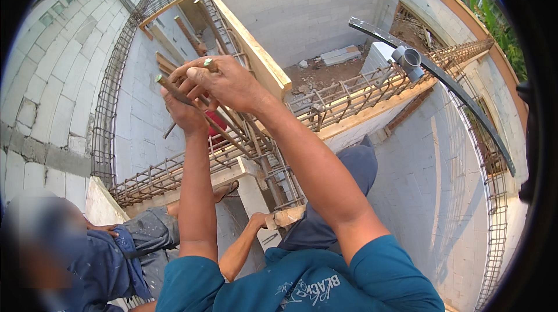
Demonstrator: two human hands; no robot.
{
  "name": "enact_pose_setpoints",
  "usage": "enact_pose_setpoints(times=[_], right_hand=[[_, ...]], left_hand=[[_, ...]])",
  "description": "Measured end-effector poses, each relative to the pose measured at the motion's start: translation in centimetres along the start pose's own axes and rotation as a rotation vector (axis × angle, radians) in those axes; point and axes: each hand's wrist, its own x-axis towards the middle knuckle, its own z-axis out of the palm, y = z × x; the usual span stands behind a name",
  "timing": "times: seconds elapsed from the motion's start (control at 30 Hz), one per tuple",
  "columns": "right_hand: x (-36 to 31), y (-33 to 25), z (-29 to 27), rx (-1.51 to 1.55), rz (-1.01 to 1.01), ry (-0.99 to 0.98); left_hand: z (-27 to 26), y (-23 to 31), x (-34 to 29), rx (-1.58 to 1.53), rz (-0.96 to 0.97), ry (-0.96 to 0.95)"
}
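Note:
Both my hands are raised over a junction of steel reinforcement cages, at upright reinforcing bars (pixel 226 129) with greenish cut ends. My left hand (pixel 187 115) is closed around a bar just below its tip. Above and beside it, my right hand (pixel 229 82) curls its fingers about the bars, with one bar end standing up by the thumb. The two hands nearly touch, and the fingers overlap in view. Behind my left wrist shows a small red thing (pixel 216 123), mostly hidden. Below, the bars run down into the cage junction (pixel 264 155).
A co-worker (pixel 110 254) is at lower left; a hand (pixel 258 220) there touches a wooden piece (pixel 286 217). Reinforcement cages (pixel 349 100) lie along the wall tops beside timber planks (pixel 250 39). A dark bar (pixel 465 94) with a grey pipe fitting (pixel 408 59) crosses at right.

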Motion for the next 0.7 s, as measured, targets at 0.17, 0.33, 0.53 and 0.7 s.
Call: enact_pose_setpoints(times=[0.17,0.33,0.53,0.7], right_hand=[[0.1,-0.8,0.7,-0.042,0.026,-0.004],[-0.2,-0.7,0.1,-0.087,0.075,0.028],[0.3,1.7,0.2,-0.006,-0.137,0.102],[0.3,2.3,-0.4,0.013,-0.159,0.05]], left_hand=[[-0.7,-0.7,-0.1,-0.029,0.01,0.017],[-0.7,-0.5,0.3,-0.062,0.067,-0.052],[0.2,0.0,0.0,-0.064,0.031,0.017],[0.4,0.4,-0.3,-0.002,0.023,0.017]])
